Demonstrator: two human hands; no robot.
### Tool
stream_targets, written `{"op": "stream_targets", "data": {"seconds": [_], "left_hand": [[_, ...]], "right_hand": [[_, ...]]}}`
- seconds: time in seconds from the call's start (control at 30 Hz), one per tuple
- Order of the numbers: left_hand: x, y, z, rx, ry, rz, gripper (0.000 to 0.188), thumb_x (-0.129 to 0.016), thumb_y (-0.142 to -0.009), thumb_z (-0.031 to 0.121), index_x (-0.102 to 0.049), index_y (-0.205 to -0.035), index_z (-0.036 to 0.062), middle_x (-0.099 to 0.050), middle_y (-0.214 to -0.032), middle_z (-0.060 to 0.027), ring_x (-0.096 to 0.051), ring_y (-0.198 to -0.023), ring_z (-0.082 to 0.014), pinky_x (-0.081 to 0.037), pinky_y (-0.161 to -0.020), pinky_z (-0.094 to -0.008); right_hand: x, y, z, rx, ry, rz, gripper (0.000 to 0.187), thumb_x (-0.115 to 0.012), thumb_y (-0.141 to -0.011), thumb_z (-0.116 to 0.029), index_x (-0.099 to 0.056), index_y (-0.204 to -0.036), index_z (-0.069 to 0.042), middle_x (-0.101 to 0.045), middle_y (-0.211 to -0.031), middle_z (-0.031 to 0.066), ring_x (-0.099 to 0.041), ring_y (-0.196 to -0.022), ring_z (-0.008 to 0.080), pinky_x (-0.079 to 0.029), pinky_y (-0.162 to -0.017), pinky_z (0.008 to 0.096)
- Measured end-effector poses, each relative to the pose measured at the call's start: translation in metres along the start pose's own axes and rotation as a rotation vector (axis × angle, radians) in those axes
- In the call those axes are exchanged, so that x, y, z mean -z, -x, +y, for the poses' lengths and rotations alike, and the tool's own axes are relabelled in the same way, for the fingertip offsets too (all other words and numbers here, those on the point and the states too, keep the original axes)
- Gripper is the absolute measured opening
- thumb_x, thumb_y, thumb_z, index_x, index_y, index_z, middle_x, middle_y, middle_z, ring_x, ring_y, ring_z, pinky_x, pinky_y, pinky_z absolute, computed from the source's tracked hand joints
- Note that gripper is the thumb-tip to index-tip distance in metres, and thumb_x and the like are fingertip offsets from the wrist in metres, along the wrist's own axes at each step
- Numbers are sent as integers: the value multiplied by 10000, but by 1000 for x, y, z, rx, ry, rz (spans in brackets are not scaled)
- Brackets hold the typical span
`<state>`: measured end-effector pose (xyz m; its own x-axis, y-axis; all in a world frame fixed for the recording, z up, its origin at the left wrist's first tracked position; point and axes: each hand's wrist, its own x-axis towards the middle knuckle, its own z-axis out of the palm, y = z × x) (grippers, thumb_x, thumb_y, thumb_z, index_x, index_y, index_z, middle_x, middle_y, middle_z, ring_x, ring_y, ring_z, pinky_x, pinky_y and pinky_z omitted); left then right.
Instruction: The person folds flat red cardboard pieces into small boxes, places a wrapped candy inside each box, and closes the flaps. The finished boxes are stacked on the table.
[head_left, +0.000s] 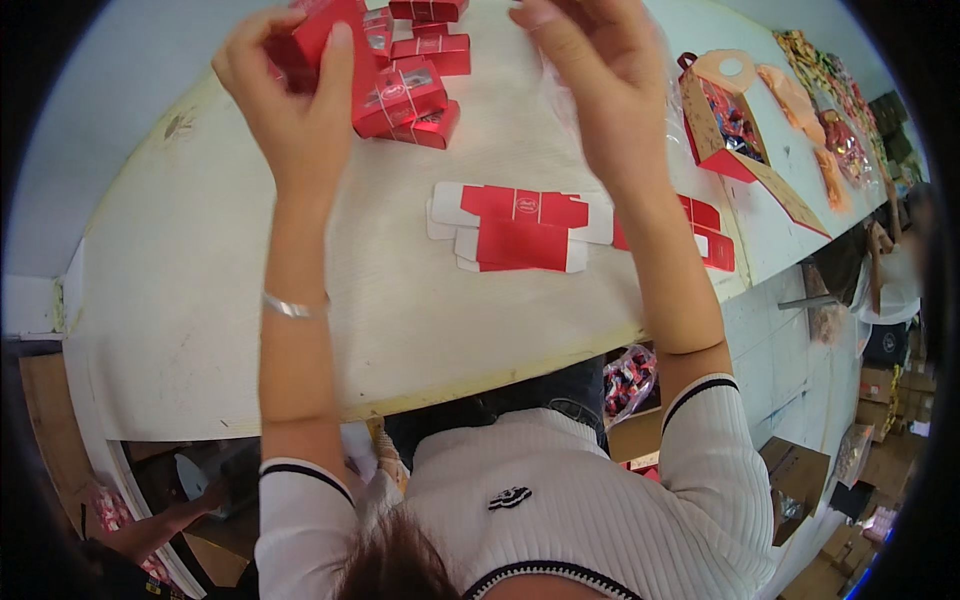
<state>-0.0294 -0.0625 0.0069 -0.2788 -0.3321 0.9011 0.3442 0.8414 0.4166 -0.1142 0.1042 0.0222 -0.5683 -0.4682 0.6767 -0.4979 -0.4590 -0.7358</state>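
Your left hand (292, 120) grips a smooth, angular red cardboard box (312, 42), beside piled cartons (408, 98); your right hand's (618, 105) grip I cannot tell.

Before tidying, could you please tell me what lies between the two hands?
In the head view, piled red boxes lie between the left hand and right hand.

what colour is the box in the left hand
The box is red; head view shows it best.

Red box (312, 38), prob. tilted, upper L, partly out of view.
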Motion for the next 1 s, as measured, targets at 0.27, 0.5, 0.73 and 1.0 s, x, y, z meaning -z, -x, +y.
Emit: {"op": "stream_targets", "data": {"seconds": [0.27, 0.5, 0.73, 1.0], "left_hand": [[-24, 21, -50, -201, -438, -452, 199, -636, -757, 202, -564, -908, 94, -505, -1085, -60, -481, -983, -258, -322, -938, -394], [-10, 36, 8, 168, 83, -500, 141, -631, -772, 153, -572, -861, 60, -563, -951, -67, -517, -955, -218, -394, -838, -321], [19, 35, 13, 799, 497, -531, 316, -489, -897, 293, -519, -1080, 37, -551, -1090, -81, -513, -1032, -170, -369, -913, -298], [-8, 32, 61, 943, 881, -386, 848, -636, -793, 134, -30, -1386, 129, -427, -1155, -77, -447, -1084, -187, -412, -890, -318]], "right_hand": [[41, 76, -1, -151, 807, -648, 502, -672, -737, -224, -487, -1166, -38, -513, -1139, 165, -495, -1060, 291, -401, -890, 366], [45, 100, 11, -230, 768, -707, 616, -680, -699, -156, -403, -1241, -55, -510, -1077, 161, -480, -1008, 321, -392, -874, 384], [49, 82, 15, -204, 729, -450, 223, -556, -814, -57, -550, -1019, 31, -577, -817, 123, -520, -668, 260, -436, -626, 313], [0, 30, -3, 206, 440, -143, 79, -545, -810, -14, -563, -883, 12, -571, -829, 152, -547, -700, 309, -451, -608, 335]]}}
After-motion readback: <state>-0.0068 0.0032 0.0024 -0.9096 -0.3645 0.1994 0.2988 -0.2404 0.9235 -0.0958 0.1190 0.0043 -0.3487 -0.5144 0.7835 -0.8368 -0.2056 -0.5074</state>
